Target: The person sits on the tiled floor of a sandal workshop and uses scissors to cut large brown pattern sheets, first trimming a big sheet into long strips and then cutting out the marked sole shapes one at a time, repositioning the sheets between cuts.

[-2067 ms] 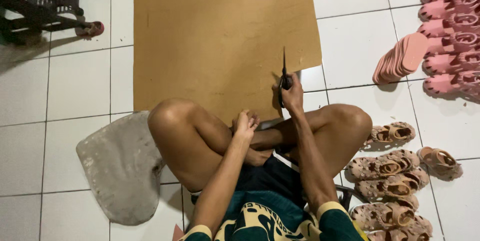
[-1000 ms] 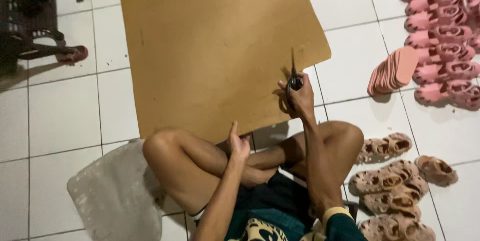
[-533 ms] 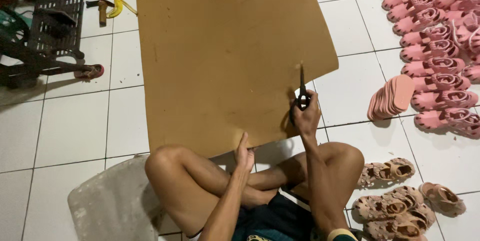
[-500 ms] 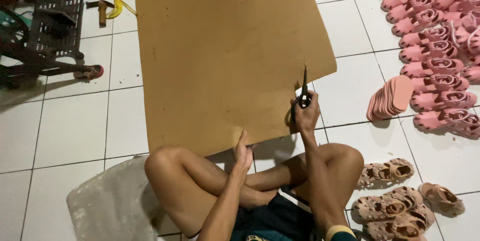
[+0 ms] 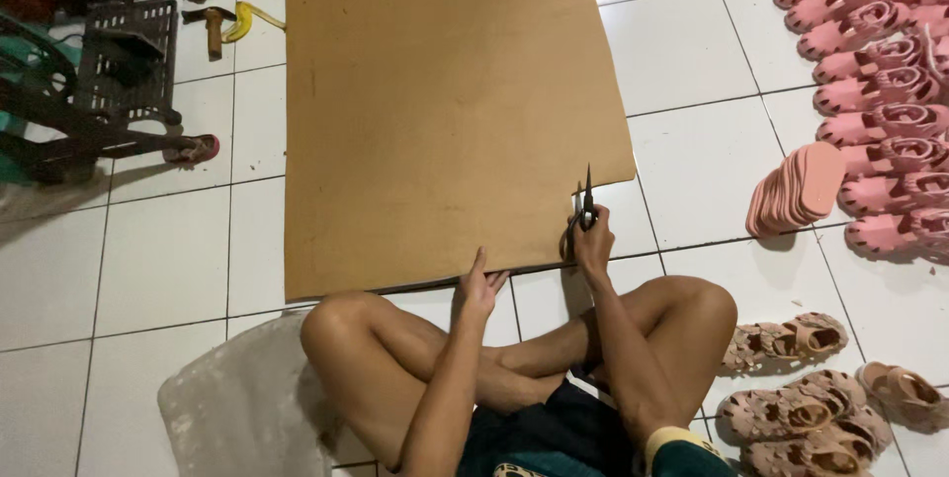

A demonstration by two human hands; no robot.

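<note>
A: Operator position?
B: Seated cross-legged on the white tiled floor (image 5: 158, 260), with a grey mat (image 5: 237, 408) beside the left knee.

A: Left hand?
B: The left hand (image 5: 477, 289) rests at the near edge of the brown sheet (image 5: 445, 111), fingers loosely extended, touching the edge rather than gripping it.

A: Right hand?
B: The right hand (image 5: 591, 245) is closed around the handles of the scissors (image 5: 586, 208); the blades point away and meet the sheet near its right corner.

A: Sheet location?
B: Flat on the floor, directly ahead.

A: Surroundings?
B: Tan sandals (image 5: 811, 398) near right; pink soles (image 5: 796, 190) and pink sandals (image 5: 880, 52) farther right; a dark crate (image 5: 124, 62) far left.
</note>
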